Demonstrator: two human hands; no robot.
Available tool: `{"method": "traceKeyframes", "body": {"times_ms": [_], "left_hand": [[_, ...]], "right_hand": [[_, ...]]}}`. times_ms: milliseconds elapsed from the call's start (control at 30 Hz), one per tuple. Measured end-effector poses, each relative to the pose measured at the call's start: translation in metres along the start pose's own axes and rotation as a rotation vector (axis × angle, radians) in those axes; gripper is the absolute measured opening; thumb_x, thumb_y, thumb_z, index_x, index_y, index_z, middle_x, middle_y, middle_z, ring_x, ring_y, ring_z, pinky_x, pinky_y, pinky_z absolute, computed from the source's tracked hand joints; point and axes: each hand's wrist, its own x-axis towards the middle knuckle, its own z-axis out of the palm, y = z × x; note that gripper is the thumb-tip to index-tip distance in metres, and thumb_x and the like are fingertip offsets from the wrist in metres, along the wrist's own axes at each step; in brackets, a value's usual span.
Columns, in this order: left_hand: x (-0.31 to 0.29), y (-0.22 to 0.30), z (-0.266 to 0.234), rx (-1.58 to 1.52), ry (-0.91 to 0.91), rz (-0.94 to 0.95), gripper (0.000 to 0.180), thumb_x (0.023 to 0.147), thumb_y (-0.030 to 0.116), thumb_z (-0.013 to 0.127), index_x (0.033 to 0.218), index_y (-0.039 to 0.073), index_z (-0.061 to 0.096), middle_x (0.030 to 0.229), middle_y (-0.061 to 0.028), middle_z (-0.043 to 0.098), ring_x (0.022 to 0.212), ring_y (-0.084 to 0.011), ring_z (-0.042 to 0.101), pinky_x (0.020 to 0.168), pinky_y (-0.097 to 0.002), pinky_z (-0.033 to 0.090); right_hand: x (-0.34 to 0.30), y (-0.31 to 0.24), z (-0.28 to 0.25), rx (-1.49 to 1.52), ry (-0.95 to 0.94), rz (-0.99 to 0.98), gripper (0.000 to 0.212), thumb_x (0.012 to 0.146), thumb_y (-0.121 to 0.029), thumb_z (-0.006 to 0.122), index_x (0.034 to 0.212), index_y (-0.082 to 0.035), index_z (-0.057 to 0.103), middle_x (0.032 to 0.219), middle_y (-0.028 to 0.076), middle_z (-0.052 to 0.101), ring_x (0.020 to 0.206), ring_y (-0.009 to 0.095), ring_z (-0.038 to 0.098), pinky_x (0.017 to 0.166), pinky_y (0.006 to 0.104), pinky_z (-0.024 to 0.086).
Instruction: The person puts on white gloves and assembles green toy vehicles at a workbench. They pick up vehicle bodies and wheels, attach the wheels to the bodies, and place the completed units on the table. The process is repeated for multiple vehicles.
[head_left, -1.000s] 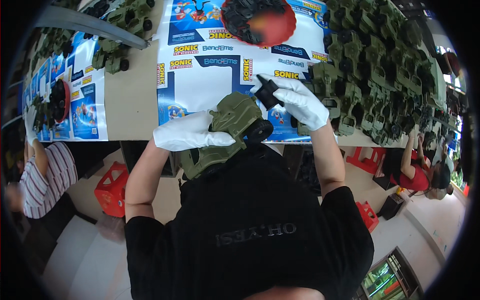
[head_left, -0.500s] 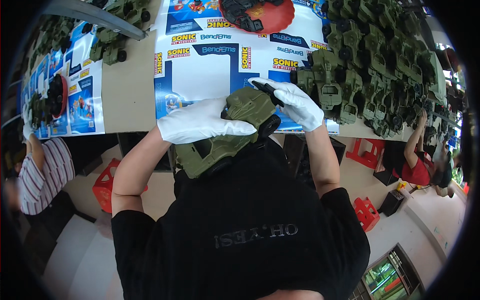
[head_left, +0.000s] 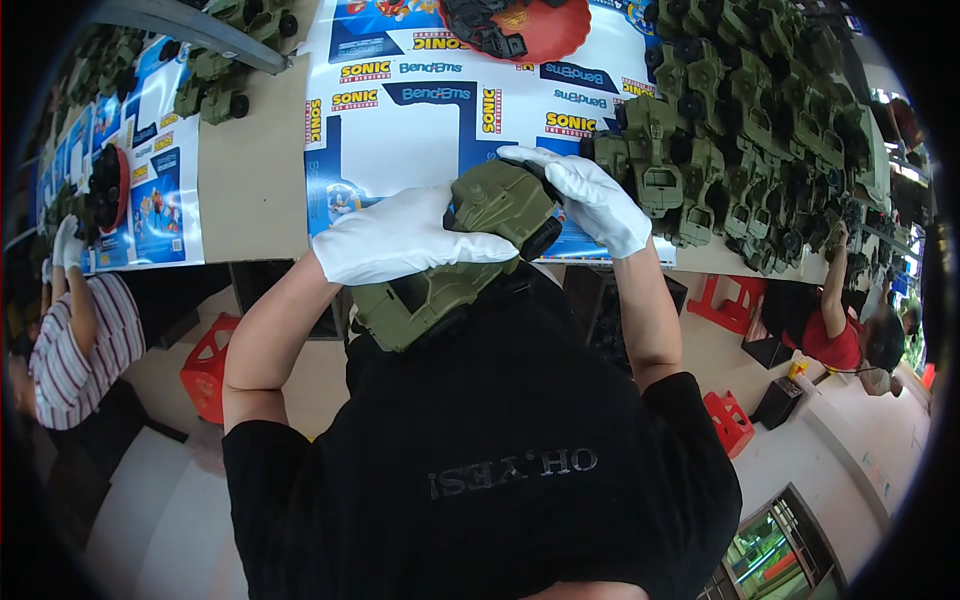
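Head camera: the left hand [head_left: 395, 238] is clasping a green toy vehicle [head_left: 500, 197]. The right hand [head_left: 602, 202] is holding a black part [head_left: 538, 168] against it.

The left hand [head_left: 400, 238] is covering the middle of the green toy vehicle [head_left: 503, 195], and the right hand [head_left: 600, 200] is hiding most of a black part [head_left: 537, 168]! Up top, the picture's edge is slicing through the red tray [head_left: 560, 32]. Far left, a striped-shirted person [head_left: 88, 340] is fading into the dark rim; far right, a red-shirted person's [head_left: 835, 342] fingers are looking too small to read.
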Motion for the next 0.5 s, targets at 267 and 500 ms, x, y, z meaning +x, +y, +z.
{"method": "traceKeyframes", "body": {"times_ms": [267, 500], "left_hand": [[0.000, -0.010, 0.006, -0.012, 0.020, -0.007, 0.085, 0.075, 0.063, 0.067, 0.124, -0.005, 0.052, 0.109, -0.0203, 0.064, 0.100, -0.0296, 0.062, 0.089, -0.0344, 0.047], [-0.004, -0.004, 0.004, 0.083, 0.026, -0.056, 0.086, 0.074, 0.065, 0.067, 0.119, -0.008, 0.054, 0.104, -0.0209, 0.065, 0.096, -0.0292, 0.063, 0.086, -0.0340, 0.048]], "right_hand": [[-0.001, 0.007, 0.005, 0.012, 0.035, -0.010, 0.057, 0.098, -0.042, 0.048, 0.131, 0.004, 0.051, 0.129, 0.010, 0.055, 0.122, 0.017, 0.047, 0.106, 0.0292, 0.032], [-0.003, 0.008, 0.017, 0.016, 0.117, -0.034, 0.059, 0.098, -0.045, 0.044, 0.131, 0.003, 0.052, 0.127, 0.010, 0.058, 0.118, 0.017, 0.052, 0.102, 0.0297, 0.037]]}}
